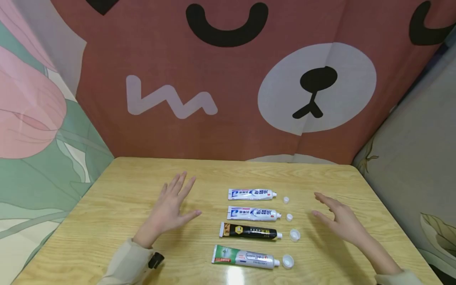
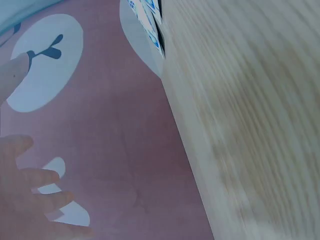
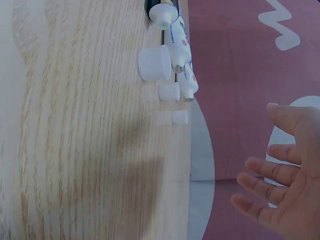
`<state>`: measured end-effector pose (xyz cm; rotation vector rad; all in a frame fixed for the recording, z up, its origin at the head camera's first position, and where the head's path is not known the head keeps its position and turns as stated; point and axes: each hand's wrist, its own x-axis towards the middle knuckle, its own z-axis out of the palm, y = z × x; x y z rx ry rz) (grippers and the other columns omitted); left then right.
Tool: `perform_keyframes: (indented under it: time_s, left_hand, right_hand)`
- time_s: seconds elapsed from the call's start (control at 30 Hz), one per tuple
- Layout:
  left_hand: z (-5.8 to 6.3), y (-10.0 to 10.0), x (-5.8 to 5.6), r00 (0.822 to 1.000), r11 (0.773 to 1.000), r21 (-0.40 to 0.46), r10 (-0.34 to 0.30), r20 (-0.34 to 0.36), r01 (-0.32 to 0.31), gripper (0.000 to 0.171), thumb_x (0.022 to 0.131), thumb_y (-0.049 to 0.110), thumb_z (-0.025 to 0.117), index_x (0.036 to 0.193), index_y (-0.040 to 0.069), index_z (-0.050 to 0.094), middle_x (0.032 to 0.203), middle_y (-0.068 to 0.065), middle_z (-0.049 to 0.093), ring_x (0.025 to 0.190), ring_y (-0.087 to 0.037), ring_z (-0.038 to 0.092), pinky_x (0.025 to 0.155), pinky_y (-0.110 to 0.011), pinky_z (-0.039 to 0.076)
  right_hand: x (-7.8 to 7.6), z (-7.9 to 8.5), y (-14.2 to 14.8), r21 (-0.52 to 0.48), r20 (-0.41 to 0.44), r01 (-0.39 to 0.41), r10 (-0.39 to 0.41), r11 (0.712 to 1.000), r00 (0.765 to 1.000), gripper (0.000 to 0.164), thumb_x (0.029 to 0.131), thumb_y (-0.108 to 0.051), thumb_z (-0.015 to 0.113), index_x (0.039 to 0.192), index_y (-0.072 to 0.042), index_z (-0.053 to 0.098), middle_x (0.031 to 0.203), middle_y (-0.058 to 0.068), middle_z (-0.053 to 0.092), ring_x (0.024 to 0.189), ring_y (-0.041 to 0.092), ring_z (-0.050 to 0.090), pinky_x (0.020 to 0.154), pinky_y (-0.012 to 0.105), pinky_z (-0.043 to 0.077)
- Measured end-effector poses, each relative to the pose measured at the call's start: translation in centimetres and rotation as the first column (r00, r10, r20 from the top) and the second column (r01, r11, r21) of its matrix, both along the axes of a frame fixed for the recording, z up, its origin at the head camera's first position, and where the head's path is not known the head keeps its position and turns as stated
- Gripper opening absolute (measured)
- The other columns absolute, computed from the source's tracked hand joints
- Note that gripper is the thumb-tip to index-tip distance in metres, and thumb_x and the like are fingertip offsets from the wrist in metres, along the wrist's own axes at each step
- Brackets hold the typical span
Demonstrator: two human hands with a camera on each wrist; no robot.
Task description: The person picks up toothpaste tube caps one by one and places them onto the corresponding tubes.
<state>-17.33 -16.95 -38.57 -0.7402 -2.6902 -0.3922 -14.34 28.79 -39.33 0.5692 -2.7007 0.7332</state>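
Four toothpaste tubes lie in a column on the table, nozzles to the right: a white-and-blue tube (image 1: 251, 194) at the back, a matching white-and-blue tube (image 1: 253, 213), a black tube (image 1: 251, 231), and a green-and-silver tube (image 1: 246, 256) nearest. Beside each nozzle sits a loose white cap: small caps (image 1: 286, 200) at the back, larger caps (image 1: 288, 261) in front. My left hand (image 1: 169, 211) hovers left of the tubes, fingers spread, holding nothing. To the right of the caps my right hand (image 1: 342, 221) hovers with relaxed fingers, also holding nothing; the right wrist view shows its fingers (image 3: 272, 172) apart.
The wooden table (image 1: 192, 170) ends at a cloth backdrop (image 1: 228, 138) with a cartoon bear face. Patterned fabric hangs at the left (image 1: 82, 130) and right sides. A black object (image 1: 155, 260) shows at my left sleeve.
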Motion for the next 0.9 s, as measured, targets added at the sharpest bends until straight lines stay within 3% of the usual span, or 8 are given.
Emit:
perform_keyframes:
  time_s: [0.17, 0.43, 0.67, 0.9]
  left_hand:
    - [-0.1, 0.4, 0.1, 0.997, 0.998, 0.031, -0.06, -0.054, 0.062, 0.089, 0.077, 0.052, 0.063, 0.145, 0.013, 0.02, 0.148, -0.018, 0.018, 0.132, -0.038, 0.021, 0.1, -0.06, 0.02]
    - [-0.2, 0.7, 0.0, 0.97, 0.965, 0.158, -0.182, -0.163, 0.208, 0.076, 0.081, 0.051, 0.06, 0.136, 0.002, 0.039, 0.128, -0.016, 0.05, 0.115, -0.032, 0.047, 0.092, -0.047, 0.04]
    - [-0.4, 1.4, 0.1, 0.953, 0.927, 0.238, -0.258, -0.157, 0.29, 0.07, 0.08, 0.048, 0.064, 0.129, 0.001, 0.048, 0.121, -0.015, 0.056, 0.109, -0.03, 0.052, 0.088, -0.045, 0.044]
    - [-0.5, 2.3, 0.7, 0.942, 0.904, 0.264, -0.326, -0.082, 0.336, 0.066, 0.078, 0.045, 0.067, 0.126, 0.002, 0.052, 0.121, -0.014, 0.055, 0.11, -0.028, 0.051, 0.09, -0.044, 0.043]
  right_hand:
    - [0.2, 0.4, -0.4, -0.003, -0.016, -0.015, 0.015, 1.0, 1.0, 0.045, 0.085, -0.015, 0.064, 0.121, 0.008, 0.05, 0.106, 0.02, 0.062, 0.094, 0.035, 0.057, 0.07, 0.045, 0.049]
    - [0.6, 1.0, -0.9, -0.024, 0.033, -0.077, 0.078, 0.997, 0.996, 0.038, 0.085, -0.013, 0.063, 0.119, 0.003, 0.055, 0.093, 0.002, 0.065, 0.079, 0.006, 0.059, 0.063, 0.029, 0.049]
    - [1.0, 1.0, -1.3, -0.051, 0.096, -0.145, 0.149, 0.988, 0.984, 0.033, 0.086, -0.013, 0.062, 0.115, 0.003, 0.057, 0.085, -0.004, 0.065, 0.075, 0.0, 0.057, 0.062, 0.024, 0.049]
    - [1.3, 1.0, -1.6, -0.048, 0.172, -0.207, 0.212, 0.977, 0.962, 0.03, 0.088, -0.015, 0.059, 0.112, 0.003, 0.059, 0.083, -0.003, 0.065, 0.074, 0.0, 0.056, 0.061, 0.024, 0.049]
